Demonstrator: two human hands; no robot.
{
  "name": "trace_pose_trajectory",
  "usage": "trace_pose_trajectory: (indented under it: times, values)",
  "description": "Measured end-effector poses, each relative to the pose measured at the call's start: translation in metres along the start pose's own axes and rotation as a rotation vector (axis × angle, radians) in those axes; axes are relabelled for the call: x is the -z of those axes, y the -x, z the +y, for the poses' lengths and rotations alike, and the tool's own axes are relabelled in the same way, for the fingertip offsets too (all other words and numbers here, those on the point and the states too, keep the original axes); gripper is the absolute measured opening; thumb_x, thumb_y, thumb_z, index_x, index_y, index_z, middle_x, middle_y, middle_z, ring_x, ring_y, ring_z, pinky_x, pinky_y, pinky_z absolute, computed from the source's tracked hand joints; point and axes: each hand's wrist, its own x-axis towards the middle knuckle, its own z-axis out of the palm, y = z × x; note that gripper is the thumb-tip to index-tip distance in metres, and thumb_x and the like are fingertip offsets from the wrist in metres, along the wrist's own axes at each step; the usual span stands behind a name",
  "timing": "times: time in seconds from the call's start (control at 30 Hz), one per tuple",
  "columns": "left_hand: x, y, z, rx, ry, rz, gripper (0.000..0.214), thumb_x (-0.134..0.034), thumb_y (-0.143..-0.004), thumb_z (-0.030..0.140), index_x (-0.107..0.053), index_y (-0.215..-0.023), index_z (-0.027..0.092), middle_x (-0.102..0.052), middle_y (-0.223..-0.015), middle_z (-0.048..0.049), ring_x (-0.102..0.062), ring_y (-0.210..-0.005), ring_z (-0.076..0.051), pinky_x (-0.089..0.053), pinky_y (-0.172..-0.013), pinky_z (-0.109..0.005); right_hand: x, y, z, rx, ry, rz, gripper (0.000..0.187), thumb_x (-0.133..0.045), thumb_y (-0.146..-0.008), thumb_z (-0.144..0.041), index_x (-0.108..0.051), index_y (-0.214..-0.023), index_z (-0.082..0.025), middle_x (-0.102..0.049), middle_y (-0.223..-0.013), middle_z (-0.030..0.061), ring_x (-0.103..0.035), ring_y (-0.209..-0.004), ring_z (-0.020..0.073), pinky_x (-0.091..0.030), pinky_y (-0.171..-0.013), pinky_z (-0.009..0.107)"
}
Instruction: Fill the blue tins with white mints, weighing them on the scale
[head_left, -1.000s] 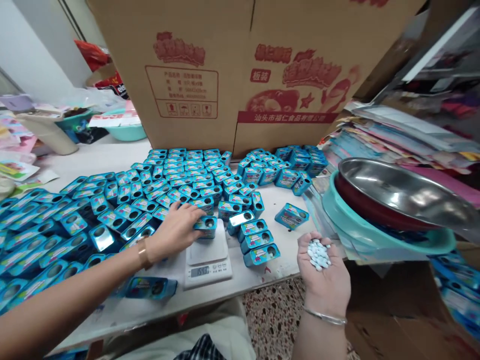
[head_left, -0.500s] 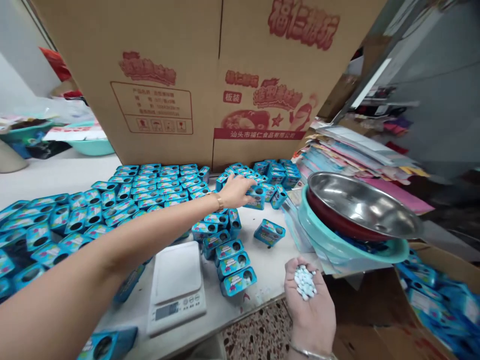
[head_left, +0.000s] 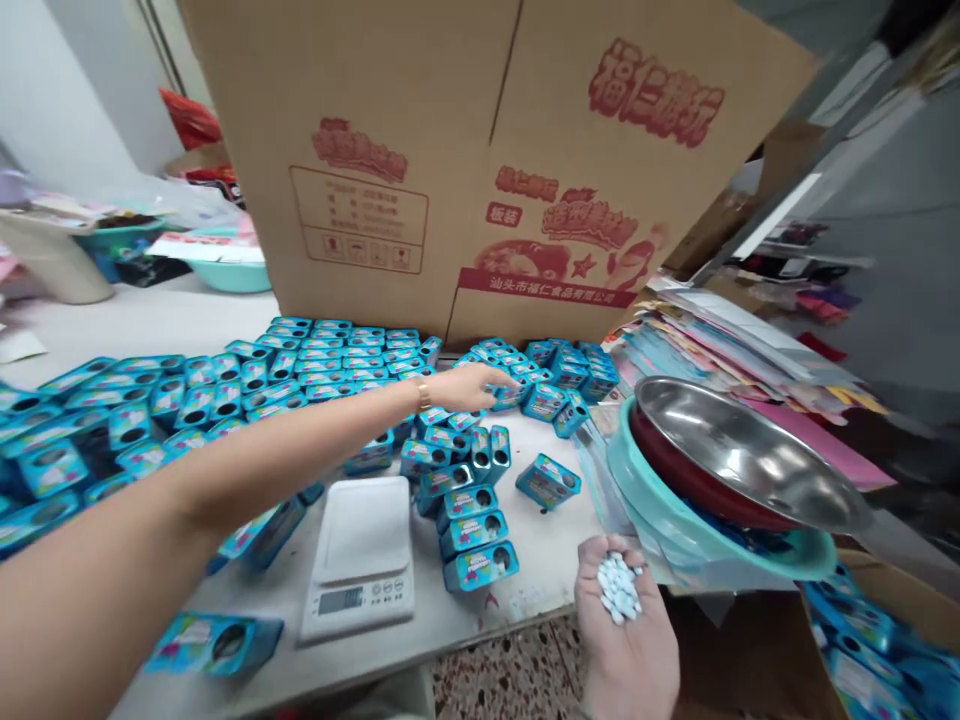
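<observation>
My left hand point(head_left: 474, 388) reaches across the table with fingers stretched out, its fingertips at a blue box point(head_left: 508, 397) in the far group. Whether it touches the box is hard to tell. My right hand point(head_left: 626, 625) is cupped palm up near the table's front edge, holding a small heap of pale blue and white candies point(head_left: 619, 587). Between the hands, one blue box point(head_left: 548, 482) stands apart. Left of it runs a row of blue boxes with round dark openings on top, its nearest box point(head_left: 481, 566) close to the front edge.
A white digital scale point(head_left: 363, 550) sits at the front, with another blue box point(head_left: 214, 645) beside it. Many blue boxes point(head_left: 199, 405) fill the left side. A large carton point(head_left: 465, 150) stands behind. To the right are a steel bowl point(head_left: 750, 450) on turquoise basins point(head_left: 637, 490) and stacked papers point(head_left: 735, 350).
My left hand has let go of a blue box and drawn slightly back. Another upright box now stands beside the row in the middle. The view has shifted; my right hand still holds the candies.
</observation>
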Motion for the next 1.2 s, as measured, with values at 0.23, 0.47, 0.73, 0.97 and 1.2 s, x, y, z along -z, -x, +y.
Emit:
trace_pose_trajectory:
  times: [0.23,0.47,0.73,0.97,1.2]
  values:
    - [-0.010,0.226,0.036,0.190,-0.179,-0.066,0.071,-0.068,-0.070,0.057,-0.048,-0.130,0.024,-0.061,-0.121,-0.0100,-0.055,-0.113,-0.029,-0.031,-0.105,-0.045,-0.037,0.020,0.020,-0.263,-0.243,0.109,0.016,-0.041,-0.077,-0.006,-0.050,-0.077,-0.019,-0.060,-0.077,-0.0017,-0.064,-0.076,0.0086,-0.059,-0.070,0.024]
    - [-0.103,0.323,0.049,0.412,-0.256,-0.018,0.032,-0.069,-0.071,0.025,-0.059,-0.101,0.018,-0.065,-0.104,-0.0084,-0.049,-0.120,-0.030,-0.005,-0.113,-0.056,-0.083,0.049,0.064,-0.435,-0.221,-0.012,0.010,-0.048,-0.078,-0.009,-0.051,-0.075,-0.018,-0.060,-0.075,-0.0020,-0.063,-0.073,0.0085,-0.059,-0.068,0.024]
    - [-0.061,0.274,0.054,0.317,-0.210,0.252,0.019,-0.063,-0.078,0.038,-0.059,-0.087,0.022,-0.063,-0.083,-0.0015,-0.058,-0.089,-0.022,-0.011,-0.113,-0.054,-0.105,0.065,0.075,-0.548,-0.238,0.006,0.013,-0.047,-0.084,-0.014,-0.053,-0.073,-0.018,-0.061,-0.075,-0.0012,-0.063,-0.076,0.0078,-0.058,-0.071,0.023]
    - [-0.083,0.187,0.016,0.258,-0.399,0.120,0.029,-0.070,-0.071,0.038,-0.062,-0.089,0.017,-0.066,-0.078,-0.0057,-0.060,-0.088,-0.026,-0.017,-0.112,-0.054,-0.124,0.064,0.084,-0.623,-0.264,0.011,0.017,-0.042,-0.088,-0.017,-0.054,-0.077,-0.018,-0.060,-0.077,-0.0010,-0.062,-0.076,0.0080,-0.058,-0.071,0.024]
    - [-0.047,0.232,0.015,0.458,-0.335,0.419,0.113,-0.071,-0.065,0.062,-0.008,-0.148,0.017,-0.029,-0.150,-0.0188,-0.025,-0.138,-0.037,-0.015,-0.113,-0.057,-0.121,0.055,0.102,-0.692,-0.322,-0.139,0.012,-0.046,-0.088,-0.022,-0.053,-0.079,-0.018,-0.057,-0.077,-0.0021,-0.056,-0.068,0.0066,-0.053,-0.061,0.019]
